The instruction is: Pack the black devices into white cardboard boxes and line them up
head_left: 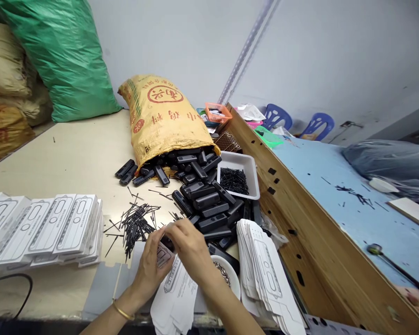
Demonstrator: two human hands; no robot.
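My left hand (148,267), a gold bangle on its wrist, is closed around a small white printed box (163,256). At the top of that box, my right hand (190,246) has its fingers bent over a dark piece (167,243), mostly hidden; its kind is unclear. Below both hands lie flat white printed cartons (176,288). Just beyond them is a loose pile of thin black sticks (136,225). Black oblong devices (212,209) are heaped to the right. Partly behind my right forearm sits a white bowl (234,284) of small metal parts.
Filled white boxes (75,223) stand in rows at left. A yellow sack (171,121) spills black devices at the back. A white tray (253,179) holds black sticks. Flat cartons (265,270) are stacked beside a wooden partition (310,237). A green sack (66,56) stands behind.
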